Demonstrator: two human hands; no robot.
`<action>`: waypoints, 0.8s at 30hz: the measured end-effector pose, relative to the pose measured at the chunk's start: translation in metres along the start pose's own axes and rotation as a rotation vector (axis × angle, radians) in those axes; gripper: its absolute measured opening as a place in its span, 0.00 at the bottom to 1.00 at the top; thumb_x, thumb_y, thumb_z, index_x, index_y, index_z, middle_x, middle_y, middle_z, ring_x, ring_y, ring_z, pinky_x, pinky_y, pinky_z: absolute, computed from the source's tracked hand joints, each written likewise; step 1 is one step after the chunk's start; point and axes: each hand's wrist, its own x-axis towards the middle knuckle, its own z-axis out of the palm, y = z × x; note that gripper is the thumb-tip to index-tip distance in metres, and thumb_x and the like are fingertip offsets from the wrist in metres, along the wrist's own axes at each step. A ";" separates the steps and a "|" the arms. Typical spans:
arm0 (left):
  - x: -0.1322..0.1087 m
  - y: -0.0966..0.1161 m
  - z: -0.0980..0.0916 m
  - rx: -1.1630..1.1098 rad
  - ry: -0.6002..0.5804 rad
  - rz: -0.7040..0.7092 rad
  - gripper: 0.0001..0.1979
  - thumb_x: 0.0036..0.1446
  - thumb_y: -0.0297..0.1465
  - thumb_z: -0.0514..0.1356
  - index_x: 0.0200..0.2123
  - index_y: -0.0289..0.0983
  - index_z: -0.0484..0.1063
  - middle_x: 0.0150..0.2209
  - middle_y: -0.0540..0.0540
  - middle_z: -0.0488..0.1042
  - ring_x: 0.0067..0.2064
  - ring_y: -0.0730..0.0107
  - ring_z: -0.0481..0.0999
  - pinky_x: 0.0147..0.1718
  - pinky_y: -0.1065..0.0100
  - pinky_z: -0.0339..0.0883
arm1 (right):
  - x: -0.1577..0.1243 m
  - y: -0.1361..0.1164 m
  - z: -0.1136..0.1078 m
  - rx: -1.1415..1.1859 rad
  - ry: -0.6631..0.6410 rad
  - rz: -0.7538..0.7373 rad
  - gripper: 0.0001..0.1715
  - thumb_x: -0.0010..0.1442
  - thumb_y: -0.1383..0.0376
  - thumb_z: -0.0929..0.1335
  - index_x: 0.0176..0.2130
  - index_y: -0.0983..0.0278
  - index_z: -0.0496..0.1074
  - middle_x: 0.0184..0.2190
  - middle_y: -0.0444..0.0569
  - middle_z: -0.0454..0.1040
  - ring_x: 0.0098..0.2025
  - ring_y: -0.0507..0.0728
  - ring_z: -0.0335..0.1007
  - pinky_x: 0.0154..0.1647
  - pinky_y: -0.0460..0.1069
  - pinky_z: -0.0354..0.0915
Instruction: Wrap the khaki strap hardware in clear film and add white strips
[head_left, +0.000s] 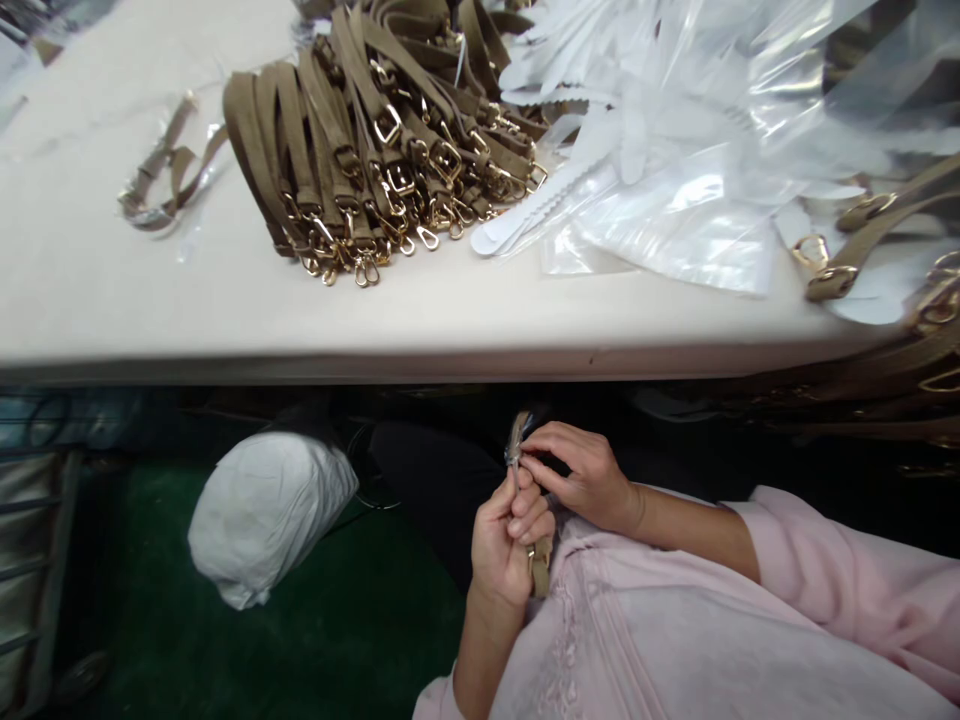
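Note:
Below the table edge, close to the pink top, my left hand (504,545) is closed around an olive-brown strap (540,572), part of which hangs out under the fingers. A shiny end (516,437) of what I hold sticks up above the left thumb; whether it is metal or a clear wrap I cannot make out. My right hand (589,478) pinches at this end with thumb and forefinger, just above the left hand. The fingers hide most of the strap.
On the cream table (187,310) lies a pile of olive straps (322,150) with gold buckles and clasps. A plastic-wrapped strap (172,170) lies left of it. Clear bags (682,215) and white strips (540,205) cover the right. A white-covered round object (266,510) stands below.

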 end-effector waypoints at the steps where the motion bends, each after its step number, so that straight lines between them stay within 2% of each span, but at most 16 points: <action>1: 0.000 -0.001 0.000 -0.031 -0.009 -0.016 0.24 0.72 0.27 0.39 0.30 0.26 0.69 0.18 0.54 0.59 0.14 0.87 0.60 0.14 0.84 0.53 | 0.000 0.000 0.000 -0.011 0.002 -0.018 0.04 0.63 0.71 0.70 0.41 0.65 0.73 0.36 0.50 0.77 0.38 0.55 0.74 0.40 0.49 0.70; 5: 0.000 -0.001 -0.001 -0.068 -0.065 -0.078 0.26 0.72 0.28 0.37 0.31 0.26 0.68 0.18 0.53 0.61 0.15 0.87 0.63 0.14 0.83 0.54 | 0.001 -0.001 -0.003 -0.027 -0.022 -0.064 0.05 0.64 0.73 0.69 0.41 0.66 0.74 0.34 0.50 0.78 0.36 0.55 0.73 0.39 0.49 0.70; 9: 0.001 0.000 -0.004 -0.030 -0.068 -0.103 0.26 0.72 0.28 0.36 0.30 0.27 0.68 0.18 0.53 0.62 0.14 0.87 0.62 0.13 0.84 0.52 | 0.003 0.000 -0.006 -0.022 -0.067 -0.087 0.05 0.64 0.73 0.67 0.39 0.66 0.74 0.33 0.49 0.78 0.35 0.54 0.72 0.38 0.49 0.70; 15: 0.002 0.004 -0.014 0.113 -0.048 -0.092 0.24 0.72 0.28 0.39 0.29 0.28 0.68 0.17 0.53 0.62 0.13 0.86 0.59 0.11 0.84 0.50 | 0.007 0.007 -0.011 0.003 -0.239 -0.057 0.06 0.65 0.71 0.65 0.35 0.65 0.71 0.31 0.48 0.74 0.33 0.54 0.69 0.36 0.49 0.66; 21: -0.002 0.007 -0.019 0.128 -0.157 -0.130 0.12 0.66 0.24 0.51 0.29 0.29 0.67 0.17 0.55 0.61 0.13 0.88 0.51 0.11 0.86 0.47 | 0.012 0.008 -0.018 0.142 -0.381 -0.042 0.07 0.65 0.71 0.63 0.35 0.65 0.69 0.31 0.47 0.71 0.34 0.53 0.66 0.36 0.47 0.63; 24: -0.002 0.005 -0.020 0.221 -0.137 -0.098 0.09 0.61 0.25 0.59 0.28 0.31 0.67 0.16 0.56 0.61 0.13 0.88 0.48 0.10 0.85 0.47 | 0.011 0.003 -0.022 0.175 -0.400 -0.027 0.06 0.64 0.71 0.64 0.34 0.65 0.68 0.30 0.46 0.70 0.32 0.52 0.65 0.36 0.47 0.62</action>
